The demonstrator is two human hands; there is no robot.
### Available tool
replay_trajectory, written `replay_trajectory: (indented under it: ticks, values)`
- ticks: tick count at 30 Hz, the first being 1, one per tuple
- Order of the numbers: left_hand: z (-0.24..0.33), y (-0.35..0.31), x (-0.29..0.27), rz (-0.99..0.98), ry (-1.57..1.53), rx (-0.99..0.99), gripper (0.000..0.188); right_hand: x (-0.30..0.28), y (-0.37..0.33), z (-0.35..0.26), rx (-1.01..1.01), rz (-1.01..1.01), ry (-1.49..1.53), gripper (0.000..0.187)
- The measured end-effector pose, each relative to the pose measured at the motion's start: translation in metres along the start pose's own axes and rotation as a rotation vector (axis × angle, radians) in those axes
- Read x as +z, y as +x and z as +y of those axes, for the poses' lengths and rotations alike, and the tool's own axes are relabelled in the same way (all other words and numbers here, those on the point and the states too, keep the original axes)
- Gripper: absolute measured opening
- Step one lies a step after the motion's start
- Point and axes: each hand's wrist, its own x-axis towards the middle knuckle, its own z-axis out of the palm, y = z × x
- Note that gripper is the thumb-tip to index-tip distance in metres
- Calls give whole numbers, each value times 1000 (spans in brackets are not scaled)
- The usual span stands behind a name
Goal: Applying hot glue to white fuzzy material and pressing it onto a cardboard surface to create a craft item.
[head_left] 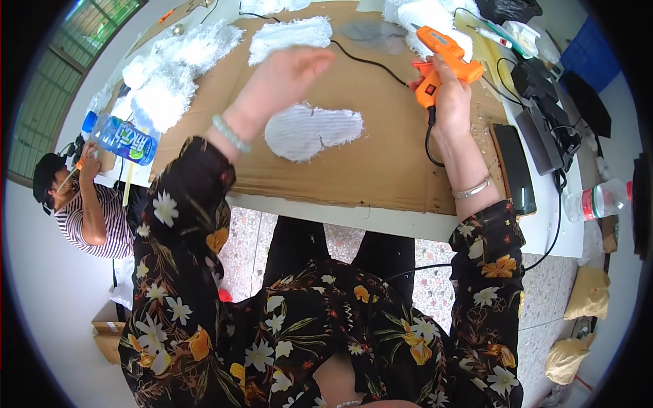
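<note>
My right hand [452,102] is wrapped round an orange hot glue gun [441,44], whose nozzle points to the upper left above the far right of the cardboard. A black cord hangs from its handle. Over the middle of the cardboard my left hand [286,78] is slightly blurred, fingers stretched toward the right, with nothing visible in them. Just below it lies a white, ribbed fabric piece shaped like a sole [314,132], with frayed edges and a dark slit. Beyond the left hand rests another white fabric piece [292,35], partly hidden by that hand.
Brown cardboard [381,177] covers the table. Fluffy white fabric [177,68] is heaped at left, near a blue-capped bottle [122,138]. A phone [513,166], black adapters [544,139] and cords lie at right, with a clear bottle [598,202]. Another person [88,204] works at far left.
</note>
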Motion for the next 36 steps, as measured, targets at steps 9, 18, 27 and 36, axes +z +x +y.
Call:
replay_trajectory:
  ticks: [9, 18, 27, 36]
  values:
    - [-52, 109, 34, 169, 111, -316, 24, -3, 4, 6, 43, 112, 2, 26]
    - [-79, 160, 92, -4, 333, -194, 59, 0, 1, 12, 96, 98, -39, 27]
    - [-70, 171, 93, -48, 436, -288, 59, 4, -1, 7, 176, 88, -85, 30]
    - [-68, 159, 54, 326, -479, -401, 32, 8, -3, 5, 162, 83, -60, 29]
